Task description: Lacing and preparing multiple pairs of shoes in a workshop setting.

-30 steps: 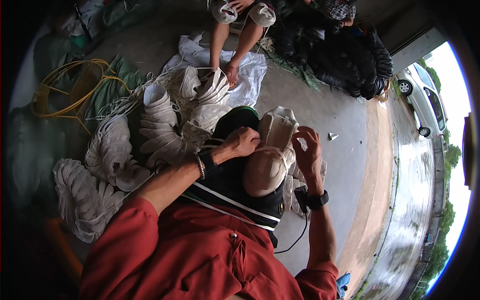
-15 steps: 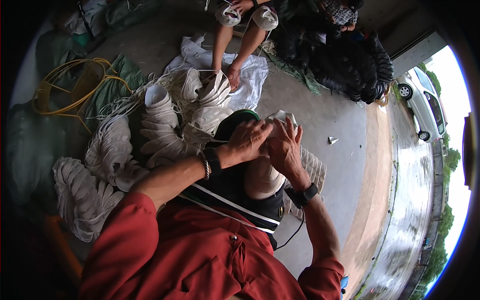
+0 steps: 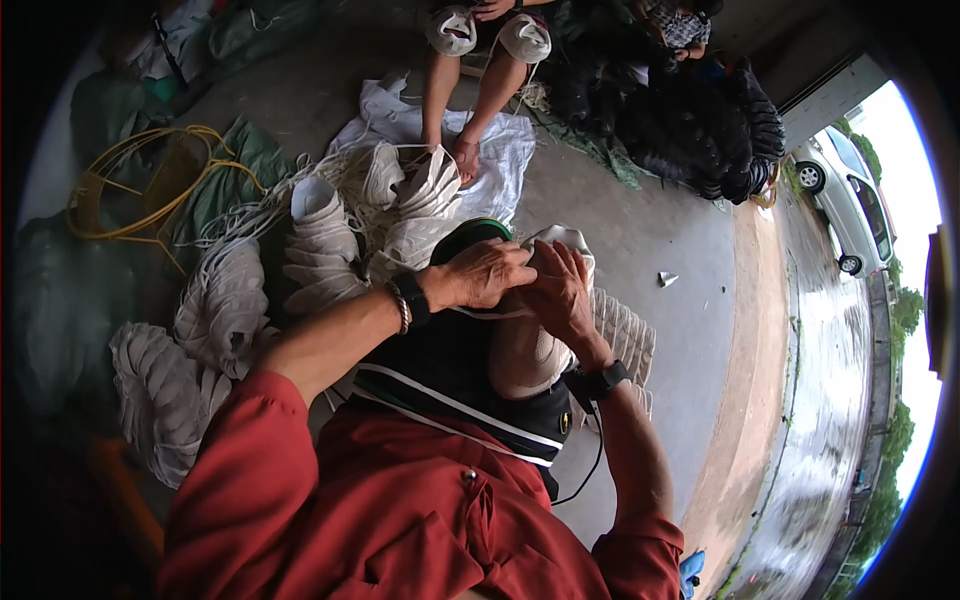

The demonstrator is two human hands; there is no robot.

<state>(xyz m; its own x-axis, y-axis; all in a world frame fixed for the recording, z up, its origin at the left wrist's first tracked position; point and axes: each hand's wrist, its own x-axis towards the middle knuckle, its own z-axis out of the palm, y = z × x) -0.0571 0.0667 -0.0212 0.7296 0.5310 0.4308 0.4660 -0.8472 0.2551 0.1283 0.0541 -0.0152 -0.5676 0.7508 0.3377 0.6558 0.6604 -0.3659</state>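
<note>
"Detail is being asked for, nearest first: what is being covered by the left hand (image 3: 487,272) and the right hand (image 3: 560,292)?"

"The middle of a pale shoe upper (image 3: 523,362). Both hands are being held close together over it, fingers bent inward. Whether anything is being pinched between the fingertips cannot be told, since the grip is being hidden by the knuckles."

"And where is the upper being supported?"

"On the right part of the dark lap (image 3: 430,355). Its long axis is being laid from near to far: the rounded toe is being pointed near and slightly left, the collar end far and slightly right."

"How is its handling being judged?"

"As light and soft, with some shape being given by the toe; the mesh-like cloth is being taken as not slippery and hardly fragile. The sides or the collar rim are being favoured as holds, as the toe might be dented."

"What is being seen farther out?"

"Just right of it, a ribbed pale stack (image 3: 625,330) is being partly hidden by the right arm. To the left, nested uppers (image 3: 320,240) are being left on the floor. Far off, two pale uppers (image 3: 526,38) are being worn on a seated co-worker's knees; far right, a black pile (image 3: 690,130) is being seen."
</note>
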